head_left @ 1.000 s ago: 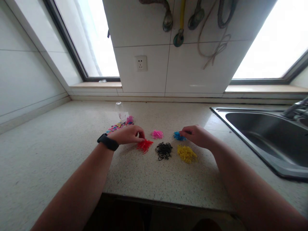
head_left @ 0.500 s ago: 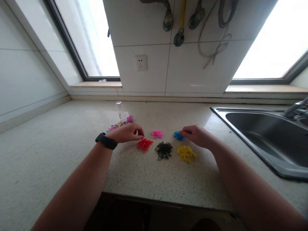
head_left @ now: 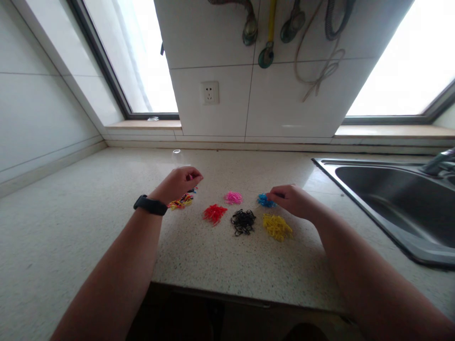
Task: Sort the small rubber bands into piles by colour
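Observation:
My left hand (head_left: 178,183), a black watch (head_left: 151,205) on its wrist, hovers over a pile of mixed-colour small rubber bands (head_left: 182,202). Its thumb and fingers are pinched together; what they hold, if anything, is too small to tell. My right hand (head_left: 290,198) is closed, its fingertips against the pile of blue rubber bands (head_left: 263,201). Between the hands lie separate piles of red rubber bands (head_left: 214,214), pink rubber bands (head_left: 233,197) and black rubber bands (head_left: 243,222). Yellow rubber bands (head_left: 277,227) lie just below my right hand.
A clear container (head_left: 177,152) stands behind my left hand, mostly hidden by it. To the right, a steel sink (head_left: 327,166) with a faucet (head_left: 439,162) is set into the speckled counter (head_left: 227,270). On the tiled wall are a socket (head_left: 210,93) and hanging hoses.
My left hand has lifted off the red pile and moved back and left, over the mixed pile, covering the pink object beside the container. My right hand has stayed at the blue pile.

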A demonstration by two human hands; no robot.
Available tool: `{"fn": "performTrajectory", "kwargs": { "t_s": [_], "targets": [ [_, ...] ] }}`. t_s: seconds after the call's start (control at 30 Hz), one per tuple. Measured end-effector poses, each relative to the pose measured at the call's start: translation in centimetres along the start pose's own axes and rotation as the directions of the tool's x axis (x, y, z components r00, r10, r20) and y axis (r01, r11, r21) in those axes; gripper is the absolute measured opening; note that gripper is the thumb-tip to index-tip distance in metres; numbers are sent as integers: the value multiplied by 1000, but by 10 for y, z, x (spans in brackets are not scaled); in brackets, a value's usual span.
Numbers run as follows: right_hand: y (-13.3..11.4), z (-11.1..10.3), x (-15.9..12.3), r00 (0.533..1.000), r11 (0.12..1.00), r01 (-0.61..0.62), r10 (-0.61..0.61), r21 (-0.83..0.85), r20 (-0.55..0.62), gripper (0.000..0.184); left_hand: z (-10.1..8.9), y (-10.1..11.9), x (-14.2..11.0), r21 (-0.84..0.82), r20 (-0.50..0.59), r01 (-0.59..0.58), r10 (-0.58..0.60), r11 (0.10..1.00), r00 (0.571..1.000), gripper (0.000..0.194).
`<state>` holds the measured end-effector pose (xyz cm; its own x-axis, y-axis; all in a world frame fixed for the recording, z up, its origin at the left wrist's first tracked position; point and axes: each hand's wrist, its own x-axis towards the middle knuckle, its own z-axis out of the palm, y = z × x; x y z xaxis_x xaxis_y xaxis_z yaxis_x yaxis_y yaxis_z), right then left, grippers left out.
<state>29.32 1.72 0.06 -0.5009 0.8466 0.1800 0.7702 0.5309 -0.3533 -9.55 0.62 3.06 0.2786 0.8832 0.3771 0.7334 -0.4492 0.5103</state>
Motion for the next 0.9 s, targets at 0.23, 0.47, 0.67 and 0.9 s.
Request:
{"fn": "performTrajectory", "kwargs": {
  "t_s": [0.23, 0.47, 0.67, 0.9],
  "targets": [
    [-1, -1, -2, 1000, 1000, 7, -7, 2, 4, 42, -5, -6, 0, 58, -127, 126, -117, 990, 985, 26],
    [-2, -1, -1, 1000, 1000, 8, -8, 2, -4, 41, -8, -16, 1, 145, -198, 173, -143, 974, 970, 26],
    [-4, -1, -1, 999, 1000, 23, -22, 16, -32, 39, -8, -23, 2, 143, -254, 197, -157, 970, 954, 27],
    [-14, -6, -2, 994, 997, 65, -61, 43, -90, 31, -8, -28, 2, 158, -301, 198, -144, 967, 943, 29]
  ]
}}
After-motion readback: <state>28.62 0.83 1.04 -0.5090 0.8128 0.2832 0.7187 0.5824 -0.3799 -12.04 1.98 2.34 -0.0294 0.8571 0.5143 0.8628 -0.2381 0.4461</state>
